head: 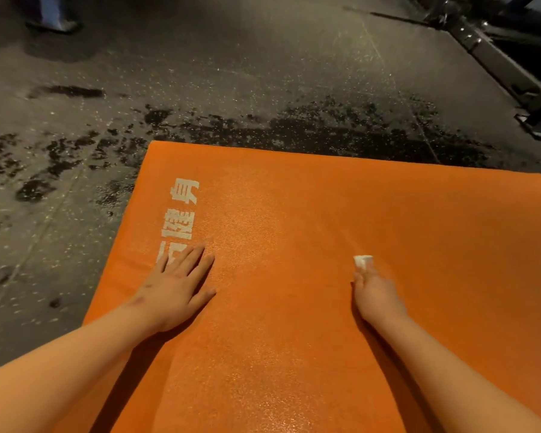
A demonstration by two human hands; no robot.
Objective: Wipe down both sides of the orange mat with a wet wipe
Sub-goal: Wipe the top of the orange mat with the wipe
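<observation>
The orange mat point(310, 214) lies flat on the floor and fills the lower right of the view, with white printed characters along its left edge. My left hand point(178, 285) rests flat on the mat, fingers straight and spread, partly covering the print. My right hand point(377, 292) holds a small folded white wet wipe point(363, 261) at its fingertips and presses it against the mat surface. The mat looks slightly shiny around and below the hands.
Dark speckled rubber floor point(200, 73) surrounds the mat, with wet dark patches point(294, 126) just beyond its far edge. A metal equipment frame point(506, 73) runs along the floor at the top right. A person's shoe and trouser leg point(53, 17) stand at the top left.
</observation>
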